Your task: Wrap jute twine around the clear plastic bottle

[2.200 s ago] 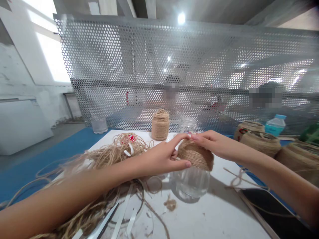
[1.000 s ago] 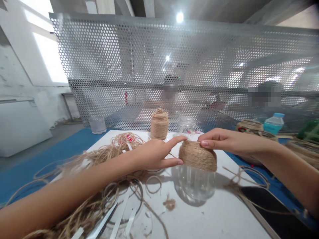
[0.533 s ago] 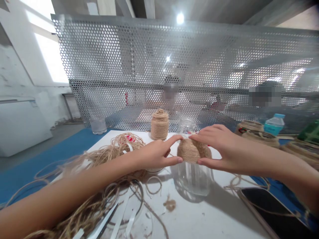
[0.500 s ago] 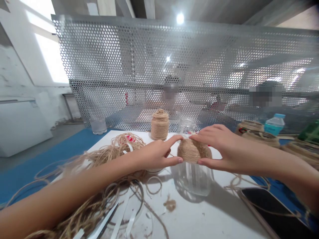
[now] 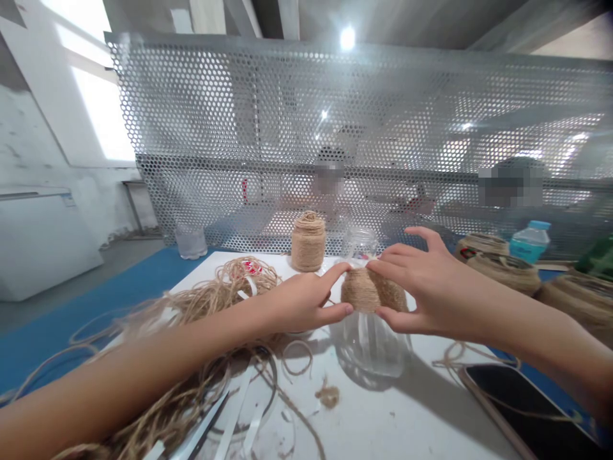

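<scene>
A clear jar [image 5: 376,348] stands on the white table top, its upper part wound with brown jute twine [image 5: 361,291]. My left hand [image 5: 309,297] grips the wound band from the left, index fingertip at its upper edge and thumb at its lower edge. From the right, my right hand [image 5: 421,287] pinches the same band between index finger and thumb, its other fingers lifted and spread. A clear threaded rim [image 5: 360,241] shows just beyond the band; whether it belongs to this jar I cannot tell. A twine spool [image 5: 308,243] stands behind my left hand.
Loose twine [image 5: 201,297] is heaped at the left, with scissors [image 5: 205,425] and white strips in front. A phone [image 5: 522,409] lies at the right, near twine-wrapped containers [image 5: 502,271] and a blue bottle [image 5: 530,241]. A perforated metal screen [image 5: 287,140] stands behind, people beyond it.
My right hand's upper fingers have lifted and spread, while its index finger and thumb stay at the band. My left hand and the jar look nearly the same.
</scene>
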